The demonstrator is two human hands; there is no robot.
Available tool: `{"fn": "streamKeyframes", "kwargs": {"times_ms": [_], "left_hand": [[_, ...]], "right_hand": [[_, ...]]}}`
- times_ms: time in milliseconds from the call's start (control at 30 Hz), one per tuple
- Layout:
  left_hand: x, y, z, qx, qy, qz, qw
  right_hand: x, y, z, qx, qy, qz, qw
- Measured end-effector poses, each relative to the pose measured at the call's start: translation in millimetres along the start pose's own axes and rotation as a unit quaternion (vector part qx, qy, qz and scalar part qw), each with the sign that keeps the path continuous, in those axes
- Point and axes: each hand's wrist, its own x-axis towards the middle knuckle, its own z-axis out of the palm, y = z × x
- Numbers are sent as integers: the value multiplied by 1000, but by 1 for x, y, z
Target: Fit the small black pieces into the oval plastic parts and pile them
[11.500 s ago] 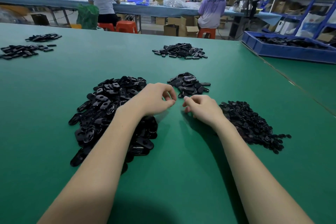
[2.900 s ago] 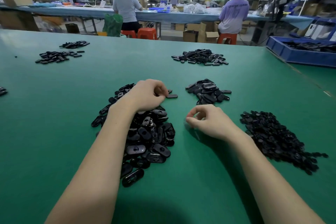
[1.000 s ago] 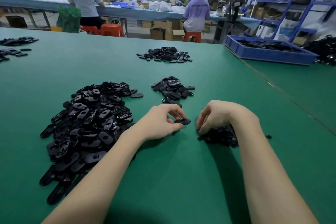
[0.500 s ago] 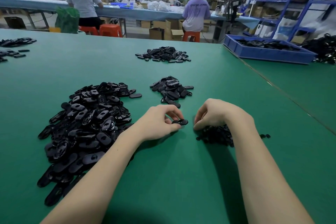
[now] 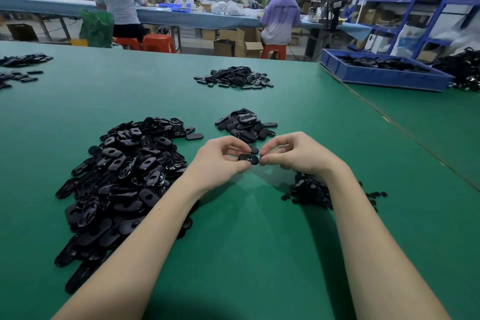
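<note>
The oval plastic part is held just above the desk, between the two hands, its long axis running left to right. The left hand pinches its left end, fingers narrow around it. The right hand sits immediately to its right, fingers closed to a tight pinch at the part's right end. Judged: they carry a small black piece, though it is too small to confirm. The right hand is nearer the small pieces heap, under its wrist. The unfitted heap lies left; the fitted pile lies just beyond both hands.
</note>
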Motion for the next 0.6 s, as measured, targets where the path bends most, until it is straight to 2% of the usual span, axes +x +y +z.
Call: {"fn": "streamKeyframes", "kwargs": {"times_ms": [133,400,467,600], "left_hand": [[-1,4,-4,-146,-41,-27,988],[-1,5,-1,-308,-2,-118,944],[0,4,-1,-309,6,-119,944],[3,3,-1,-226,41,-97,968]], "right_hand": [[-2,-2,-1,25,-3,-5,1000],[-3,-3,0,67,3,-38,997],[-3,-4,1,80,2,-50,996],[-4,-6,2,95,11,-59,994]]}}
